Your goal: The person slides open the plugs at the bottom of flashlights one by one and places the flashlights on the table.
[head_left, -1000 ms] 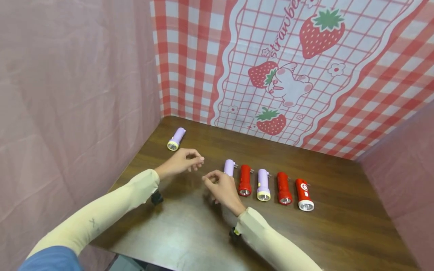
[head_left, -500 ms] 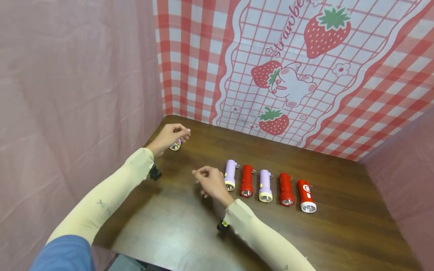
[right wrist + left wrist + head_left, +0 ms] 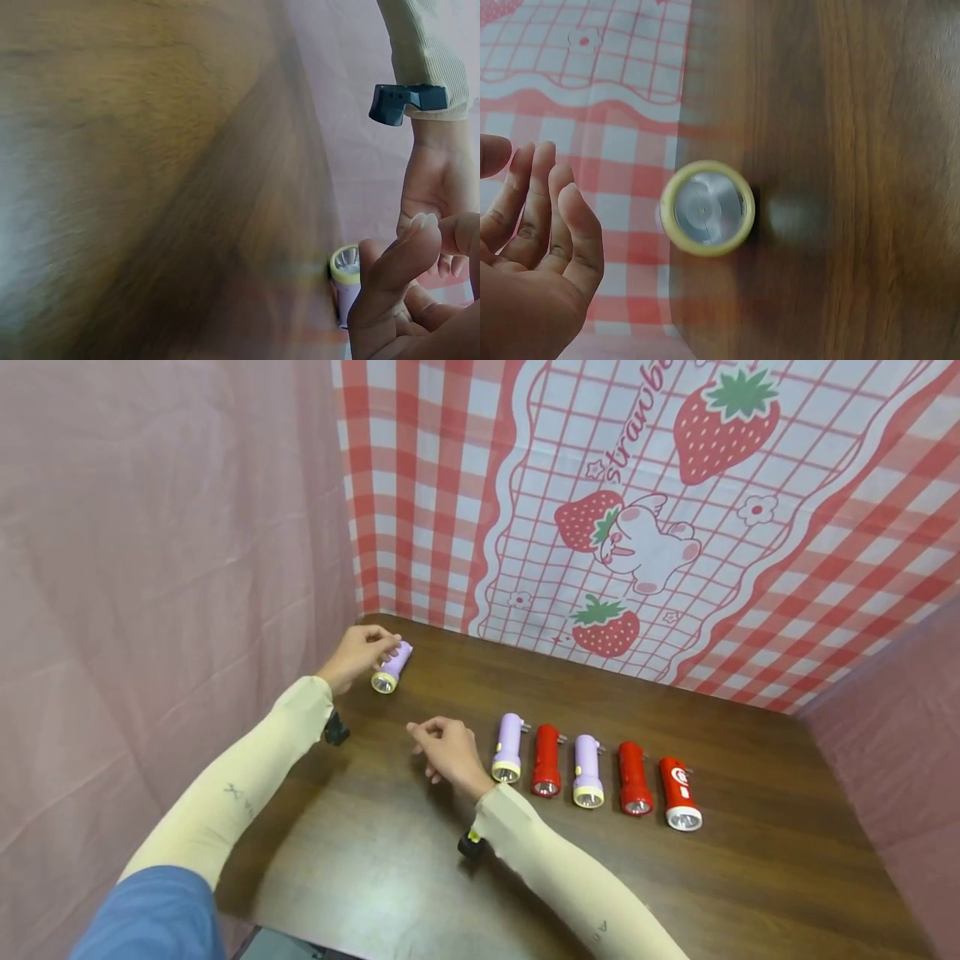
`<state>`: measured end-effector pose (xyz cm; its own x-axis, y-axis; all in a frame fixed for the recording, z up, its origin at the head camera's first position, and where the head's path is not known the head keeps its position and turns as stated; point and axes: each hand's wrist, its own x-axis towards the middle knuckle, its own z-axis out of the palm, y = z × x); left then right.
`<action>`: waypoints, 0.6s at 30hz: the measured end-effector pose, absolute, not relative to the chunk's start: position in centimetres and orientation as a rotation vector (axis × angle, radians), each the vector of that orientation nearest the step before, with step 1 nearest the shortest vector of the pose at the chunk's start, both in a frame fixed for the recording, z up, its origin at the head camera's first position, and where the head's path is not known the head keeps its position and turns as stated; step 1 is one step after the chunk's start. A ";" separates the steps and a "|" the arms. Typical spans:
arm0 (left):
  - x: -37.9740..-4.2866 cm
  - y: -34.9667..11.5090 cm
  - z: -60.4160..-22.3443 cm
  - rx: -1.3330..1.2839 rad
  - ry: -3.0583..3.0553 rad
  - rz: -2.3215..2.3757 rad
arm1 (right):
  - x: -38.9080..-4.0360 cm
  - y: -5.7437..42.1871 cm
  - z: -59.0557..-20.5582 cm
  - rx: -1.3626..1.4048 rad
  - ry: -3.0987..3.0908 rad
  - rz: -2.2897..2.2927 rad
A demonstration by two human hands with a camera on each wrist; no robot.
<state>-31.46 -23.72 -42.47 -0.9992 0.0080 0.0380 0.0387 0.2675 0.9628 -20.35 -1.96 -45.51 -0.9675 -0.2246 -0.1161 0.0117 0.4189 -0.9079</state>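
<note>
At the far left of the table, a purple flashlight [image 3: 392, 668] lies with its yellow-rimmed lens [image 3: 707, 208] toward me. My left hand [image 3: 357, 653] hovers over its rear end and partly covers it in the head view. The left wrist view shows that hand's fingers [image 3: 536, 206] loosely bent, apart from the flashlight and holding nothing. Over the table's middle, my right hand [image 3: 447, 749] has relaxed fingers [image 3: 401, 262] and nothing in them. A second purple flashlight [image 3: 508, 747] lies just right of it.
Right of it in the row are a red flashlight [image 3: 547, 762], another purple one [image 3: 587, 771], a second red one [image 3: 633, 778] and a red one with a white rim [image 3: 680, 794]. A checked strawberry cloth [image 3: 420, 502] hangs behind; pink curtains [image 3: 165, 568] flank the table.
My left hand has moved left and away from me, from near the table's middle to above the far-left flashlight. My right hand has drifted left, uncovering the nearest flashlight in the row.
</note>
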 end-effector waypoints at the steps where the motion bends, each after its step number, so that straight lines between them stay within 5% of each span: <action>1: -31.6 -23.9 -42.5 -0.034 -2.479 -1.889 | -20.6 -2.3 -45.5 -0.179 2.446 -1.576; 18: -34.2 -25.9 -44.5 0.108 -2.533 -1.823 | -24.3 -5.8 -46.8 -0.032 2.399 -1.617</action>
<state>-34.22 -25.91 -44.52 -0.9974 -0.0673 -0.0252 -0.0452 0.3159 0.9477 -24.32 -5.77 -46.79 -0.9692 -0.1551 -0.1915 0.1193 0.3847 -0.9153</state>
